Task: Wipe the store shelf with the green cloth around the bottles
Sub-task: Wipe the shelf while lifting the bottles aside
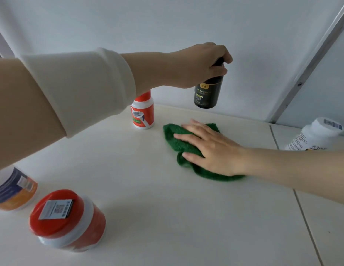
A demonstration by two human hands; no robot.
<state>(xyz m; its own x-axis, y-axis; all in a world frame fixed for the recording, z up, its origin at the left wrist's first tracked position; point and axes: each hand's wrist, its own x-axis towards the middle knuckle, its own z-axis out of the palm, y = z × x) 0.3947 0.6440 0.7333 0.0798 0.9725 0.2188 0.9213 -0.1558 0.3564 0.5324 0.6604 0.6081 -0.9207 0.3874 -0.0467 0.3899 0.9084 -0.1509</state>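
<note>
My right hand point(215, 148) lies flat on the green cloth point(178, 137), fingers straight and slightly spread, pointing left and pressing it onto the white shelf point(148, 179). The cloth is bunched under the palm in the far middle of the shelf. Its long axis runs on a diagonal from far left to near right, with a crumpled end showing past my fingertips and the other end under my wrist. Above and just beyond it, my left hand point(198, 66) is curled round the top of the black bottle point(208, 93), grasping it from above. The bottle hangs nearly upright, long axis vertical, its base pointing down and clear of the shelf. A cream sleeve point(80, 89) covers that forearm. Left of the cloth, near the back wall, a red-and-white bottle point(142, 114) stands upright, apart from the cloth. At far right, past a seam in the shelf, I see a white bottle point(317, 135) with a barcode on its cap. Near left sit a red-lidded jar point(67, 219) and, beside it at the edge, a blue-and-orange jar point(13, 191).
</note>
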